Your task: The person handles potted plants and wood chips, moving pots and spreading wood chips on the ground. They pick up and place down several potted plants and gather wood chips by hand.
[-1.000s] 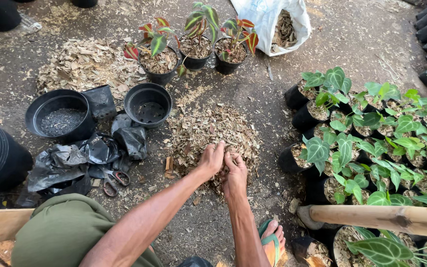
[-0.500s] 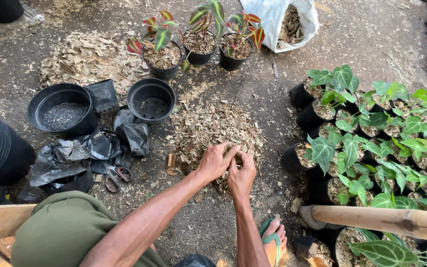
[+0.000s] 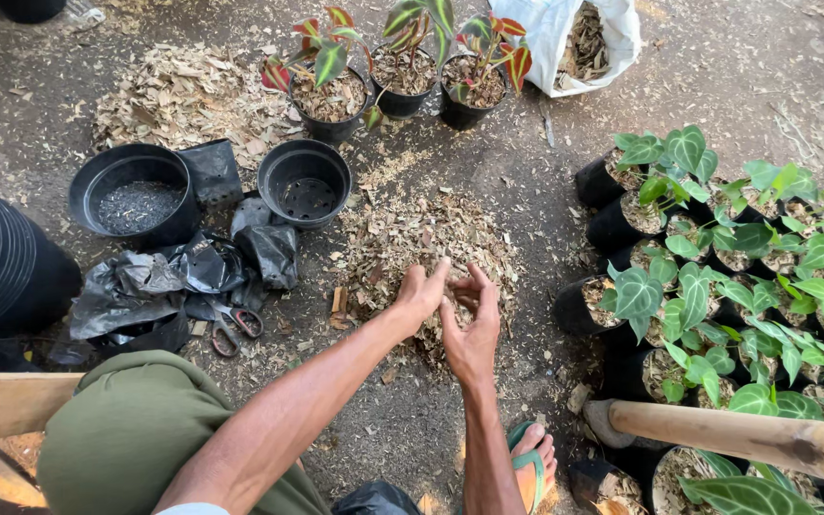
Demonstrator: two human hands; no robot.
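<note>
A heap of dry wood chips (image 3: 422, 238) lies on the dirt in front of me. My left hand (image 3: 422, 294) and my right hand (image 3: 474, 329) are cupped together just above the near edge of the heap, with a few chips showing between the fingers. An empty black pot (image 3: 304, 181) stands left of the heap, and a wider black pot (image 3: 133, 195) with dark grit inside sits further left.
Three potted plants with red-green leaves (image 3: 398, 72) and a white sack of chips (image 3: 584, 43) stand at the back. Many small green plants in black bags (image 3: 717, 257) fill the right. Black plastic bags and scissors (image 3: 231, 329) lie left; a wooden pole (image 3: 746, 434) crosses lower right.
Both hands have risen from lying flat on the chip heap and drawn back toward me, now cupped together. The camera has shifted slightly.
</note>
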